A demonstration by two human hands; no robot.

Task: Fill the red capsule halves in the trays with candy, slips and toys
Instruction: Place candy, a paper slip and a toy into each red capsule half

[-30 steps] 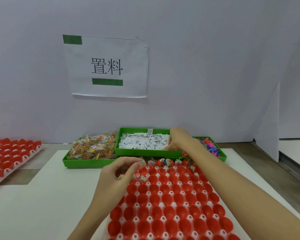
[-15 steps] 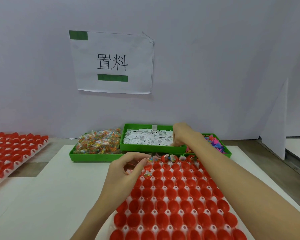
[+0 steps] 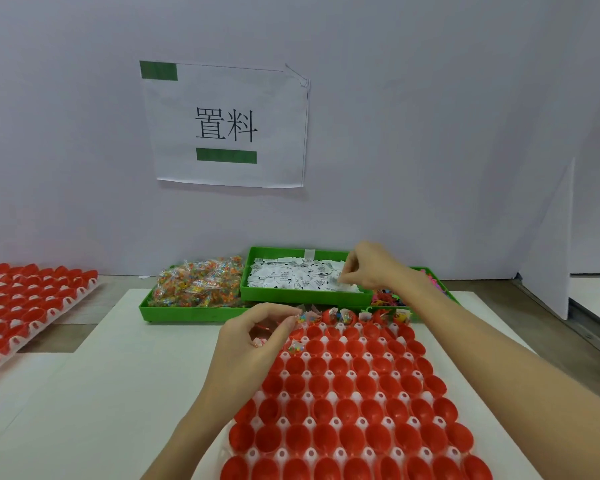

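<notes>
A white tray of red capsule halves (image 3: 347, 403) lies in front of me; those in its far row hold candy and bits of paper. My left hand (image 3: 257, 337) hovers over the tray's far left corner, fingers curled round small candy packets (image 3: 300, 318). My right hand (image 3: 371, 268) reaches into the green bin of white slips (image 3: 291, 277) and pinches slips at its right end. A green bin of candy packets (image 3: 198, 284) stands to the left. Colourful toys (image 3: 388, 299) lie in a bin to the right, partly hidden by my right arm.
A second tray of red capsule halves (image 3: 25, 306) sits at the far left. A white wall with a paper sign (image 3: 226, 123) rises close behind the bins. A white partition (image 3: 548, 251) stands at the right. The white board (image 3: 101, 393) under the tray has bare surface on the left.
My view has shifted slightly, so everything sits further right. My right hand has stayed in the slip bin, its fingers closing on slips. My left hand keeps its place over the tray corner.
</notes>
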